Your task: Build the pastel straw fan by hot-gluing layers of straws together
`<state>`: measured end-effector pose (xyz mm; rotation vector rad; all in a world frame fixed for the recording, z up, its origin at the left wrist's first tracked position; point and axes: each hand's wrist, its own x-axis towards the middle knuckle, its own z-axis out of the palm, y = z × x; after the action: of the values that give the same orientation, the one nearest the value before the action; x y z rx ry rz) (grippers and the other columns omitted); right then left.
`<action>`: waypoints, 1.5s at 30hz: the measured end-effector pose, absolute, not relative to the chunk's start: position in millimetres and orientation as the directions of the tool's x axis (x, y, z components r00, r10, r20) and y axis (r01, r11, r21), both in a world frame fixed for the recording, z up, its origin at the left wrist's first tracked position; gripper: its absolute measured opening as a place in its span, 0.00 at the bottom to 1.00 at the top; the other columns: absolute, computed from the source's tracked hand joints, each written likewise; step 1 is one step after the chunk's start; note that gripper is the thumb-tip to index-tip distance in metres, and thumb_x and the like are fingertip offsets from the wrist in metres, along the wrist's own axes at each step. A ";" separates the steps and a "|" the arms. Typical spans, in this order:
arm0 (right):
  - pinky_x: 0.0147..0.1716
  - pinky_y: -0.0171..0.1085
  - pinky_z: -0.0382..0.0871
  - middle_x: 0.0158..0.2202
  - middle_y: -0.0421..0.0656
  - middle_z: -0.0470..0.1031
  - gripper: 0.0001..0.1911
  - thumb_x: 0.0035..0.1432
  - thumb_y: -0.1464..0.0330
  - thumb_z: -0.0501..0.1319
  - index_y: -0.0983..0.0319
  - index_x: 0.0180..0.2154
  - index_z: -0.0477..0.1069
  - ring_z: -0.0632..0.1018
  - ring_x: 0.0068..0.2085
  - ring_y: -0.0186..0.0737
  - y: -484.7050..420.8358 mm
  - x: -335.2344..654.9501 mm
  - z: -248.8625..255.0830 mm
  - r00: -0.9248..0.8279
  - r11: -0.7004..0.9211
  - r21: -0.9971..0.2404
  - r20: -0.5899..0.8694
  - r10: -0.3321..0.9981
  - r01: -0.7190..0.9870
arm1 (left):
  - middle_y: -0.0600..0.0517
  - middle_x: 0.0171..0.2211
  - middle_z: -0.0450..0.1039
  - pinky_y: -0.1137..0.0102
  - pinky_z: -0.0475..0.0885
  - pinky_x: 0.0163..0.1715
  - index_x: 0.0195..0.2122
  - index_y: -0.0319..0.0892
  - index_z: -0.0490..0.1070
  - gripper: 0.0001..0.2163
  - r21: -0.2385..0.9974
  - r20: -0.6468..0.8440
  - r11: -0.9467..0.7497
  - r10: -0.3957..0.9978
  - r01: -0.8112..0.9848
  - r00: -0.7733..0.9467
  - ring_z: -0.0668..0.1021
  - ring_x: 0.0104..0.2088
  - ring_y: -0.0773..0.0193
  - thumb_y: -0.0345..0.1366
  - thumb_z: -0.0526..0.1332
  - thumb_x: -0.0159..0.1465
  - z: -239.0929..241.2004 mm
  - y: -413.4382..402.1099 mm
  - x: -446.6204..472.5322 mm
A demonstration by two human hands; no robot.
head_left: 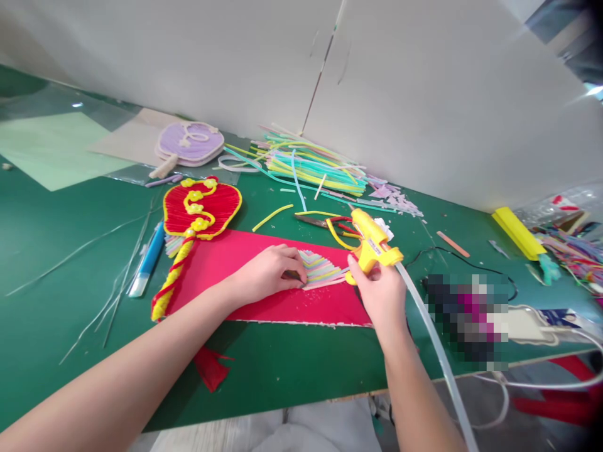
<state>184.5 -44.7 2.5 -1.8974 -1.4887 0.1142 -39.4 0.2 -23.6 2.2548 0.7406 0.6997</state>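
A fan-shaped patch of pastel striped pipe cleaners [319, 267] lies on a red sheet [211, 263]. My left hand [271, 274] rests on the sheet, its curled fingertips pressed together at the patch's left edge. Held in my right hand [382, 295] is a yellow hot glue gun [372, 242], with a long translucent glue stick [431, 333] trailing from its back. The right thumb and fingertips are close to the patch's right end; whether they touch a strip there, I cannot tell. Pliers [313, 221] with red and yellow handles lie behind the gun, which partly hides them.
Left of the sheet lies a red-and-yellow pipe-cleaner fan [202, 210], its handle overlapping the sheet, beside a blue-and-white tube [149, 257]. Behind are a purple fan [191, 143] and a pastel pipe-cleaner pile [315, 166]. A black cord [464, 257] and a blurred-out item [466, 320] are right.
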 end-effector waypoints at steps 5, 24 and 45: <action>0.30 0.40 0.73 0.27 0.50 0.79 0.24 0.51 0.50 0.60 0.66 0.34 0.73 0.80 0.29 0.47 -46.8 184.0 -6.3 0.283 -0.057 -0.595 0.293 0.913 0.802 | 0.50 0.38 0.75 0.68 0.67 0.42 0.33 0.43 0.77 0.05 0.717 0.255 -0.615 0.669 0.327 0.698 0.75 0.39 0.63 0.33 0.61 0.62 -23.7 0.6 -38.9; 0.34 0.41 0.75 0.30 0.52 0.78 0.22 0.54 0.54 0.59 0.68 0.35 0.74 0.80 0.32 0.48 -45.9 148.5 -7.2 0.170 0.061 -0.566 0.347 0.922 0.822 | 0.51 0.36 0.75 0.70 0.66 0.39 0.32 0.43 0.77 0.04 0.704 0.297 -0.641 0.657 0.306 0.693 0.74 0.37 0.63 0.33 0.63 0.61 -25.3 1.8 -38.8; 0.31 0.40 0.75 0.29 0.51 0.79 0.22 0.53 0.53 0.60 0.66 0.36 0.74 0.81 0.30 0.48 -56.7 127.9 -20.3 0.248 0.001 -0.598 0.334 0.909 0.801 | 0.50 0.37 0.76 0.69 0.66 0.41 0.32 0.42 0.77 0.03 0.704 0.311 -0.649 0.646 0.288 0.697 0.76 0.38 0.63 0.32 0.63 0.61 -25.9 1.3 -39.0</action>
<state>127.9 -56.7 -20.3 -1.8109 -1.5684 0.1927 -39.0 1.3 -25.9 2.2708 0.7102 0.7362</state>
